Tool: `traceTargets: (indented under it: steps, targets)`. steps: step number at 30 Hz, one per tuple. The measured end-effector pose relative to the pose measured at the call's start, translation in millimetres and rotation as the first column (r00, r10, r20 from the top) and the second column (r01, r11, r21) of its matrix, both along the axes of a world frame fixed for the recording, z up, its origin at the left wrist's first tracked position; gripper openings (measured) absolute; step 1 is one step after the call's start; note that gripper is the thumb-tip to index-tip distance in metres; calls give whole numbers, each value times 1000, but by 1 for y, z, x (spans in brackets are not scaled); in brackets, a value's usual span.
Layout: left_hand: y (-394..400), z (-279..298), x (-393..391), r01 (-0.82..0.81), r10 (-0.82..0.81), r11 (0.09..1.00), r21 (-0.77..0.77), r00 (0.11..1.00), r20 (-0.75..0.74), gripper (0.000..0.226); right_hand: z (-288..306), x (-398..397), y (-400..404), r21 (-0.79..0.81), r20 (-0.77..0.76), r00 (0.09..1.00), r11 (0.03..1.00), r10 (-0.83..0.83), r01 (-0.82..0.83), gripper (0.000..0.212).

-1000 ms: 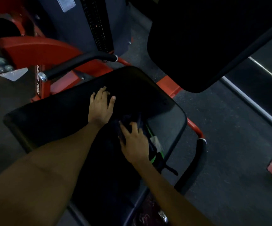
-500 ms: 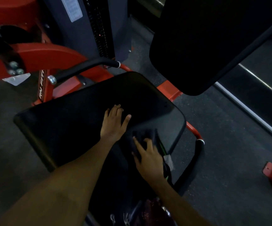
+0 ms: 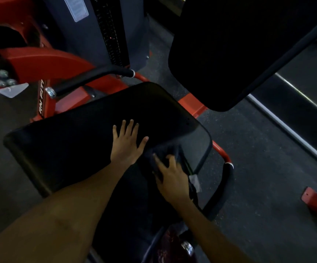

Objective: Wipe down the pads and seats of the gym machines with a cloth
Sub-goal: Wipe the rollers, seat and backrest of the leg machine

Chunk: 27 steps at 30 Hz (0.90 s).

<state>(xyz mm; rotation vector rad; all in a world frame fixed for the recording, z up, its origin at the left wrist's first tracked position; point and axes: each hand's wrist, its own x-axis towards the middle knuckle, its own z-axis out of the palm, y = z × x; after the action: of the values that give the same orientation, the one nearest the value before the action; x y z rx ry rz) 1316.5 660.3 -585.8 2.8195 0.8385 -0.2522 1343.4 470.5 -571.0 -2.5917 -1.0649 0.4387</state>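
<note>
Cloth first: the dark, soft wiping cloth (image 3: 170, 151) lies bunched on the right-hand part of the black padded seat (image 3: 89, 133), near its right edge, pinned under your right hand (image 3: 172, 174). Judge it light and limp; it will fold and ride up under a push, so keep your palm on its middle with the fingers spread over the front fold, not pinching a corner. Against vinyl it should slide easily, and the likely fault is that it slips out from under the hand near the seat's edge.

It looks almost black in this dim light, crumpled, its outline hard to separate from the seat. A thin green stripe and a pale tag (image 3: 194, 180) show just beside your right hand; whether they belong to the cloth you cannot tell.

Your right hand presses down on the cloth with fingers fairly straight and parted, not curled round it. Your left hand (image 3: 127, 143) lies flat on the bare seat just left of the cloth, fingers spread wide, holding nothing and seemingly bracing you.

The seat is broad, smooth and rounded at the corners, probably firm foam under a slick cover, so it should take pressure without harm. A second large black pad (image 3: 229, 54) hangs above and to the right. Red steel frame (image 3: 39, 63), a black foam-covered handle (image 3: 96, 76) and a grey weight stack housing (image 3: 96, 35) stand behind, on dark speckled flooring (image 3: 267, 168).
</note>
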Motion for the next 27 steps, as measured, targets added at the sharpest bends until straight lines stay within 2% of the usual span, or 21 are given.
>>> traceTargets:
  steps: [2,3,4,8,10,12,15,17,20,23,25,27]
  targets:
    - [0,2,-1,-9,9,1000,5,1000,28,65,2,-4,-22,20,29,984,984,175,-176,58]
    - [-1,4,-1,-8,8,1000,2,1000,27,60,1,6,-30,17,37,978,978,207,-207,58]
    - [-1,5,-2,-9,9,1000,0,1000,25,58,-2,21,-36,2,32,984,984,176,-176,58]
    - [-3,7,0,-1,1,1000,24,1000,-16,59,-12,73,-17,-87,24,983,979,-182,183,51]
    - [-3,7,2,8,-7,999,33,1000,-27,60,-12,72,4,-131,36,976,967,-216,218,51]
    - [-1,7,8,-10,11,1000,29,999,-38,60,-7,51,15,-84,24,990,987,-136,138,52]
    - [-10,7,26,-76,81,996,52,993,-87,60,-1,14,-9,32,-37,995,996,90,-89,58]
    - [-20,4,34,-115,122,991,64,986,-116,67,-6,22,-35,16,-7,989,989,149,-149,60]
    - [-22,1,33,-129,135,989,75,987,-83,69,-12,60,-45,-92,47,998,995,-40,45,52]
    - [-18,-1,35,-44,44,998,51,999,-2,68,-19,88,-19,-159,77,979,967,-190,200,48]
    - [-18,-2,37,-20,20,1000,22,1000,3,74,-16,81,3,-121,63,971,964,-229,235,48]
    - [-16,-3,37,-17,17,1000,4,1000,12,83,-15,55,12,-14,49,989,990,-137,138,48]
